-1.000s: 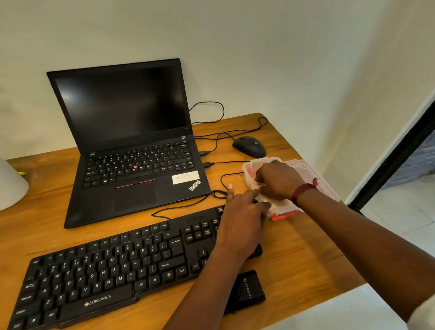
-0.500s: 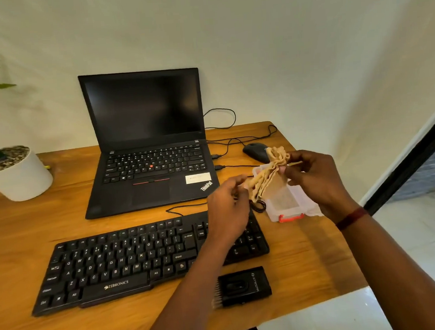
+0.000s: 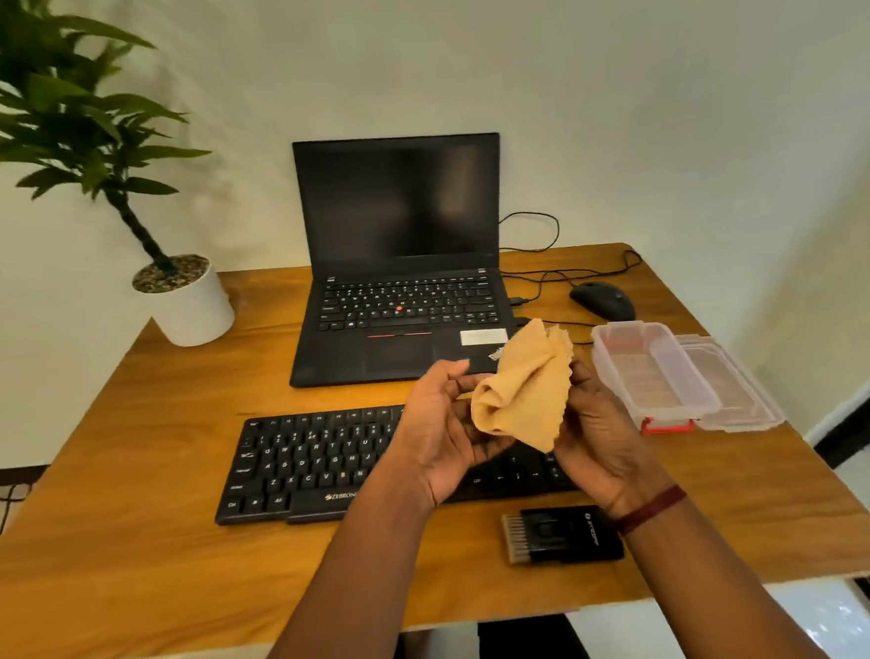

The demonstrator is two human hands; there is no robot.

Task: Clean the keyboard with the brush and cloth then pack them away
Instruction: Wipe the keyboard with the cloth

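Observation:
A tan cloth hangs crumpled in the air above the right half of the black keyboard. My left hand pinches its left edge and my right hand holds its right side. The black brush, bristles pointing left, lies flat on the desk in front of the keyboard, under my right wrist. A clear plastic box with a red clasp stands open to the right, its lid beside it. My hands hide the keyboard's right part.
A black laptop stands open behind the keyboard. A black mouse and cables lie at the back right. A potted plant in a white pot sits at the back left. The wooden desk ends just right of the box.
My right hand took the cloth out of the plastic box and lifted it. Both hands now hold it spread wider, above the keyboard. The view has tilted up and drawn back.

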